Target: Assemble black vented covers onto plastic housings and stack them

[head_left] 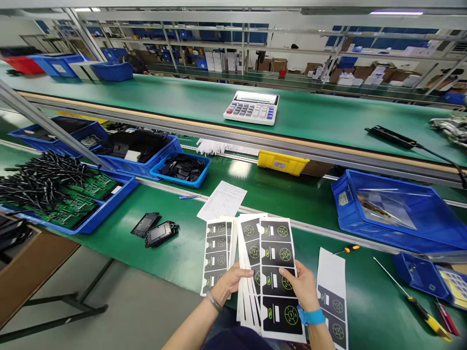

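My left hand (235, 279) grips a fanned stack of label sheets (249, 306), thumb on top. Pinched in my right hand (301, 282) is a label sheet (276, 243) with black panels and green round key patterns, overlapping the right side of that stack. Another pile of label sheets (216, 253) lies on the green bench just left of my left hand. To the right of my right hand lies a partly used sheet (332, 277), its upper part blank white and two black labels on its lower part. A written paper (222, 200) rests beyond the stack.
Two black plastic housings (160, 233) lie to the left, near a blue tray of circuit boards (91, 194). Screwdrivers (419, 308) and a large blue bin (401, 209) are at the right. A raised shelf holding a calculator (252, 108) spans the back.
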`<state>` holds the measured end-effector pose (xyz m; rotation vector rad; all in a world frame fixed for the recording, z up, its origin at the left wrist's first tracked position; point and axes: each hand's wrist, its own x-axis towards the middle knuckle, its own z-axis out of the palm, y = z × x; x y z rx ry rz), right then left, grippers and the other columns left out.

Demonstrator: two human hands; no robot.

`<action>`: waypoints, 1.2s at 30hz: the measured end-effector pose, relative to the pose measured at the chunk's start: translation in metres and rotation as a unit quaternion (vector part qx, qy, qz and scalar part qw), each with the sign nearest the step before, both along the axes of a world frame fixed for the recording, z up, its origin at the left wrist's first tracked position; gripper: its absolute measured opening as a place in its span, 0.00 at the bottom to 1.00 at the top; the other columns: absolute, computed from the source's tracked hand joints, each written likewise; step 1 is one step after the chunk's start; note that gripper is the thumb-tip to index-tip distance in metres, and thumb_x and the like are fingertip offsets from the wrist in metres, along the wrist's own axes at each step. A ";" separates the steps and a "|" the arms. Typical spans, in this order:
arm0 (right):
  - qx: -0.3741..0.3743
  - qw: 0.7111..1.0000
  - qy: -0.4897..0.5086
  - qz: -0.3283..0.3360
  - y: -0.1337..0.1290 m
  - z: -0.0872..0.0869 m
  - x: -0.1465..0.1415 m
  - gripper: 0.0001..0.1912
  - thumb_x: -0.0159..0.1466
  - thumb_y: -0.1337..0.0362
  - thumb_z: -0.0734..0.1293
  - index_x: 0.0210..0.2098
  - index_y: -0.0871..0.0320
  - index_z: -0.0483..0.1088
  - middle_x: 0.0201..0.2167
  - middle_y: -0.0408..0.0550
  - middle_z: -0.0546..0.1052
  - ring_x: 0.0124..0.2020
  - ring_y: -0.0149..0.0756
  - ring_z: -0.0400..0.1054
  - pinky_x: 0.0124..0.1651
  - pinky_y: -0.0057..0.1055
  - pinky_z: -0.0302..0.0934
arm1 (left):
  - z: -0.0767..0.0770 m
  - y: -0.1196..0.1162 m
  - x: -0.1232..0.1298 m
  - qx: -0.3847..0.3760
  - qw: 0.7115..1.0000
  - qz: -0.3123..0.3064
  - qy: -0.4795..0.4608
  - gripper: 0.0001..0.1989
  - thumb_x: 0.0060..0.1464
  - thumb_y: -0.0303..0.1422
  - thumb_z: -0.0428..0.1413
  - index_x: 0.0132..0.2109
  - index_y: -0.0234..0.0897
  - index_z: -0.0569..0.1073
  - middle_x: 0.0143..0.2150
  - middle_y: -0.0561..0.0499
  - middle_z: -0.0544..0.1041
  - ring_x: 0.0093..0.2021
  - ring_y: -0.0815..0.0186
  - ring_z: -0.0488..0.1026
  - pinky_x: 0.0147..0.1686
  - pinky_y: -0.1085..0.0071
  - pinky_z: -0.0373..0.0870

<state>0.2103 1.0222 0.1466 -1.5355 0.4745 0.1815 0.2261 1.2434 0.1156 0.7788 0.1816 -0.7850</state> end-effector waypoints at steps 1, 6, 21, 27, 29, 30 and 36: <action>0.012 1.000 0.010 -0.010 0.000 0.000 0.000 0.27 0.43 0.52 0.77 0.39 0.61 0.74 0.41 0.56 0.80 0.44 0.53 0.73 0.49 0.47 0.68 | 0.001 0.001 0.000 0.007 1.000 0.003 0.002 0.31 0.33 0.33 0.68 0.49 0.33 0.72 0.41 0.42 0.79 0.48 0.46 0.75 0.49 0.53 0.73; 0.049 0.995 0.055 -0.072 -0.002 0.005 0.001 0.28 0.36 0.52 0.79 0.33 0.61 0.76 0.36 0.55 0.81 0.40 0.54 0.74 0.45 0.48 0.70 | 0.008 0.004 -0.002 0.031 0.999 0.025 0.010 0.32 0.31 0.32 0.69 0.48 0.32 0.71 0.38 0.44 0.79 0.44 0.49 0.77 0.43 0.58 0.75; 0.194 0.975 0.106 -0.014 0.004 0.028 0.011 0.24 0.34 0.59 0.82 0.30 0.60 0.78 0.30 0.52 0.81 0.35 0.51 0.76 0.44 0.46 0.71 | 0.032 0.009 0.005 0.065 0.995 0.071 -0.001 0.30 0.28 0.27 0.69 0.44 0.33 0.72 0.33 0.50 0.78 0.32 0.63 0.75 0.33 0.68 0.71; 0.246 0.963 0.105 -0.034 0.012 0.029 0.007 0.24 0.37 0.61 0.82 0.33 0.57 0.78 0.32 0.51 0.81 0.41 0.51 0.75 0.47 0.45 0.71 | 0.038 0.012 0.002 0.087 0.993 0.074 0.013 0.28 0.33 0.31 0.66 0.47 0.35 0.71 0.34 0.50 0.78 0.32 0.62 0.75 0.33 0.66 0.72; 0.243 0.964 0.102 -0.031 0.010 0.029 0.006 0.24 0.37 0.60 0.82 0.34 0.58 0.78 0.32 0.51 0.81 0.41 0.52 0.75 0.47 0.46 0.71 | 0.039 0.014 0.001 0.090 0.993 0.070 0.006 0.26 0.34 0.31 0.64 0.45 0.35 0.72 0.32 0.52 0.77 0.30 0.64 0.74 0.31 0.67 0.70; 0.237 0.966 0.097 -0.034 0.009 0.029 0.005 0.24 0.37 0.60 0.82 0.34 0.58 0.78 0.33 0.51 0.81 0.42 0.52 0.75 0.48 0.46 0.70 | 0.040 0.014 0.001 0.096 0.993 0.070 0.003 0.24 0.34 0.30 0.63 0.44 0.36 0.72 0.30 0.53 0.76 0.28 0.65 0.73 0.31 0.68 0.69; 0.186 0.978 0.082 -0.050 0.006 0.027 0.006 0.26 0.35 0.58 0.82 0.33 0.56 0.78 0.34 0.49 0.81 0.43 0.51 0.74 0.55 0.48 0.65 | 0.046 0.016 -0.001 0.140 0.986 0.093 -0.018 0.16 0.32 0.25 0.57 0.35 0.38 0.72 0.26 0.58 0.72 0.29 0.67 0.69 0.36 0.68 0.67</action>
